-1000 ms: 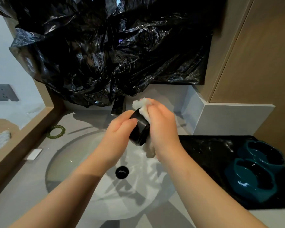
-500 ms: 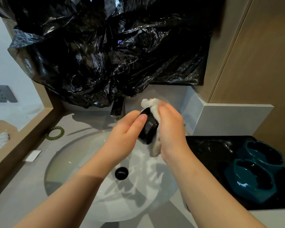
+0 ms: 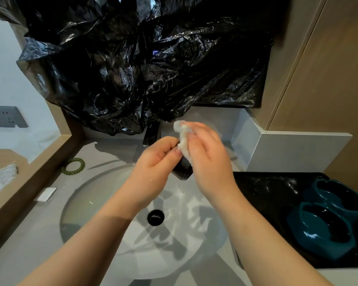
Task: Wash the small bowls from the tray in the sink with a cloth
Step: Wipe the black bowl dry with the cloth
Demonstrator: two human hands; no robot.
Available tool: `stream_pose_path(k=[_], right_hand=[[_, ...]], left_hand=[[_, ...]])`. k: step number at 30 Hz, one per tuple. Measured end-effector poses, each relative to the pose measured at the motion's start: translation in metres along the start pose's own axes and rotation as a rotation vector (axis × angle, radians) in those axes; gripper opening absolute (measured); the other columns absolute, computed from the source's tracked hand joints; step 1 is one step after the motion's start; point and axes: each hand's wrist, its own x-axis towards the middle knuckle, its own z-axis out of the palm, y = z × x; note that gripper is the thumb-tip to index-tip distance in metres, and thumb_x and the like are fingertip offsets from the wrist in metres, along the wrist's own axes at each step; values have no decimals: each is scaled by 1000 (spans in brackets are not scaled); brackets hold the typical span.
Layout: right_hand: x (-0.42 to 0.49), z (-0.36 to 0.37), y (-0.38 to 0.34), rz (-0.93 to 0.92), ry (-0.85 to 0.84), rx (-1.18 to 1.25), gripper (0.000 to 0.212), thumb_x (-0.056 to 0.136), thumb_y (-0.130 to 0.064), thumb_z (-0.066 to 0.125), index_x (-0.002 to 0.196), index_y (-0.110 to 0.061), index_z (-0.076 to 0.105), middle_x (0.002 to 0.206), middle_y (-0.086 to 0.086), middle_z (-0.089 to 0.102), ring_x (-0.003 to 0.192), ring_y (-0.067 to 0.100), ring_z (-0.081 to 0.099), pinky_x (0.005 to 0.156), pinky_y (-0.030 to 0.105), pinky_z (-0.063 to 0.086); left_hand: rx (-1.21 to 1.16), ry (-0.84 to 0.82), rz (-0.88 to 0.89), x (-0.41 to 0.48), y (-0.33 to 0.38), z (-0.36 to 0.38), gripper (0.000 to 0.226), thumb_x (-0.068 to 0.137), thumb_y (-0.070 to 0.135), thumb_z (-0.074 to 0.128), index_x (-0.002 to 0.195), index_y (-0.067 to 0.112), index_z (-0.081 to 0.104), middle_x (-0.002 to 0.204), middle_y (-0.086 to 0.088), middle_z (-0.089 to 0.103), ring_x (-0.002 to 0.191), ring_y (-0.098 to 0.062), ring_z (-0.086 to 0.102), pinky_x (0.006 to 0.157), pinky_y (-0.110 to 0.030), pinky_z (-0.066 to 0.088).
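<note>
The left grip (image 3: 155, 162) has its fingers curled round a small black bowl (image 3: 182, 171), thumb on the near side, fingertips bent in over the rim. The bowl is held in the air, tilted, above the back part of the sink (image 3: 87, 205) and just in front of the tap (image 3: 151, 134). Only its lower wall shows between the two hands; the rest is hidden.

The right grip (image 3: 209, 162) pinches a white cloth (image 3: 182, 141) with fingers bent, pressing it against the top of the bowl. The bunched end of the cloth sticks up past the fingertips. Whether the cloth reaches inside the bowl cannot be told.

The sink is a round basin set in the middle of the grey worktop (image 3: 29, 234), with a black drain (image 3: 155, 217) at its centre, below the wrists.

A black tray (image 3: 262, 190) lies along the right edge of the worktop, its surface glistening wet. Two teal bowls sit at its right end, touching: one nearer (image 3: 322, 230), one behind it (image 3: 339, 195).

Towards the left back corner of the worktop lies a green beaded ring (image 3: 73, 166), well apart from a small white card (image 3: 45, 194) by the left edge.

Crumpled black plastic (image 3: 143, 69) hangs over the wall behind the tap, and its lower folds reach down to the tap's top
</note>
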Motion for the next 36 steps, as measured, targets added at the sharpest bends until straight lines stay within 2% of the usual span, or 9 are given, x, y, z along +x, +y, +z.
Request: stream_pose_path(k=[3,6,13,18,21,24,32,34,36], right_hand=[[8,-9,-3,441,-66,317,16,79,-29,58,73,-22,71,76,-4,63,77,18,60,72,37,46],[13,-12,-3,751,-144,572,12,75,-21,53,75,-15,63,77,8,56,75,24,53,75,39,45],[11,-9,11,323,-2,10,33,74,-29,43,90,-26,72,91,-12,71,91,13,63,79,33,49],[8,-5,6,58,-49,-136,34,80,-29,40,88,-18,71,97,-8,68,97,5,59,85,25,47],[13,-13,2,356,-55,159,16,77,-27,55,74,-21,70,80,-5,64,79,15,60,65,26,47],[12,-19,2,800,-189,707,27,80,-32,48,81,-12,65,75,10,60,69,24,58,65,32,50],[1,-17,1,196,47,221,23,86,-20,50,87,-14,72,97,-12,71,90,20,68,70,33,52],[1,-20,4,324,11,358,26,82,-20,49,86,-8,72,97,1,73,92,28,67,68,37,51],[4,-23,12,643,-79,658,27,68,-23,53,78,-7,71,83,13,71,78,31,67,71,39,51]], left_hand=[[-5,27,40,-2,-1,3,21,84,37,54,77,19,61,67,10,55,65,-8,52,62,-24,45],[-16,-2,4,-6,-6,5,18,86,26,48,83,13,61,69,13,57,67,0,52,65,-14,43],[-6,-339,-283,2,-6,-12,33,85,31,53,106,9,64,106,-11,70,105,-24,63,100,-39,44],[-8,-214,-161,1,-1,-4,24,88,30,49,93,14,67,87,0,72,88,-15,66,85,-32,51],[-16,-216,-49,0,3,-5,29,85,33,57,88,5,64,82,-5,65,79,-19,60,76,-39,52],[40,-297,27,-1,9,-4,8,88,19,56,88,19,64,72,18,63,70,3,56,66,-14,44],[278,-289,126,8,10,-4,24,84,39,55,73,19,61,62,9,57,60,-5,49,59,-23,42],[205,-320,121,6,12,-1,40,84,39,54,84,0,64,68,-9,58,63,-19,50,61,-32,43],[141,-306,109,2,8,1,24,87,29,57,89,7,67,63,8,57,62,-1,50,61,-16,40]])
